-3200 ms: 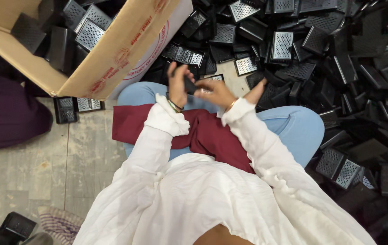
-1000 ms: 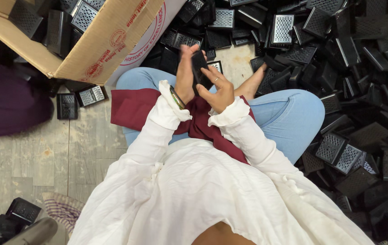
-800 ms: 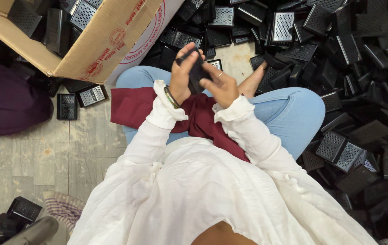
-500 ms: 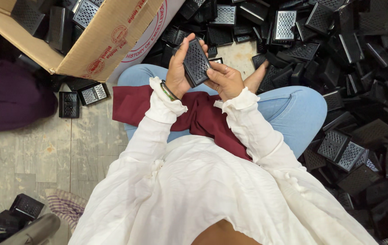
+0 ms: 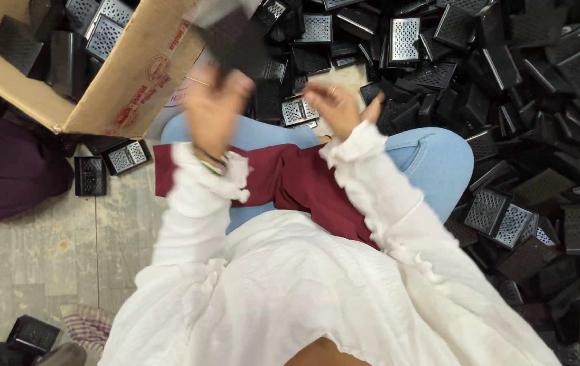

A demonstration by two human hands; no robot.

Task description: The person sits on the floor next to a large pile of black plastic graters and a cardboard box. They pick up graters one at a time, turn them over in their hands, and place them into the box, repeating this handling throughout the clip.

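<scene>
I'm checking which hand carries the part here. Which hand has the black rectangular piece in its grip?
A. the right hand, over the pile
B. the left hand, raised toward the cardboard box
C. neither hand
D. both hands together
B: the blurred left hand holds the black piece up by the cardboard box, while the right hand is open and empty.

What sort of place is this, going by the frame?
Probably a small workshop or packing floor for bulk parts: a huge heap of identical black perforated pieces, a cardboard box partly filled with them, and a person seated on the bare floor.
</scene>
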